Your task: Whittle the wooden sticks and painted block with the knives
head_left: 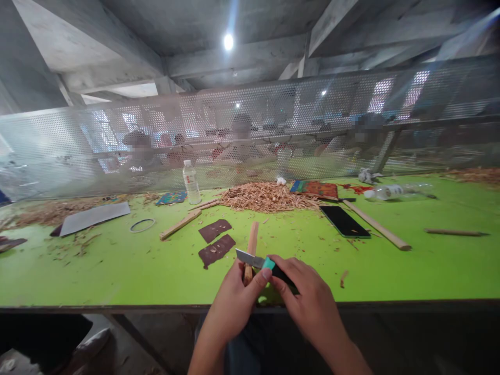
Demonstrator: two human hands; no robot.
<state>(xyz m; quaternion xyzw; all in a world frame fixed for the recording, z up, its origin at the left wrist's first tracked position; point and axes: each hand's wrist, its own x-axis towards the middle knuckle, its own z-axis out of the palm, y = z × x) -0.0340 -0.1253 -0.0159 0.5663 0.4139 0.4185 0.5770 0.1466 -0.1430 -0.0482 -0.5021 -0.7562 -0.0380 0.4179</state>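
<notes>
Near the table's front edge, my left hand [238, 299] is closed around the lower part of a narrow wooden stick [252, 237], which points away from me. My right hand [307, 286] grips the black and teal handle of a utility knife [269, 264]. Its blade lies across the stick, just above my left fingers. My left thumb presses against the teal part of the knife. Two pieces of dark brown sandpaper [216, 250] lie on the green table [128, 271] to the left of the stick.
A heap of wood shavings [265, 198] lies at the back, beside an upright plastic bottle [191, 182]. A phone [344, 221], a wooden rod [377, 225] and a lying bottle [390, 191] are at the right. A perforated metal screen [250, 109] stands behind; people sit beyond it.
</notes>
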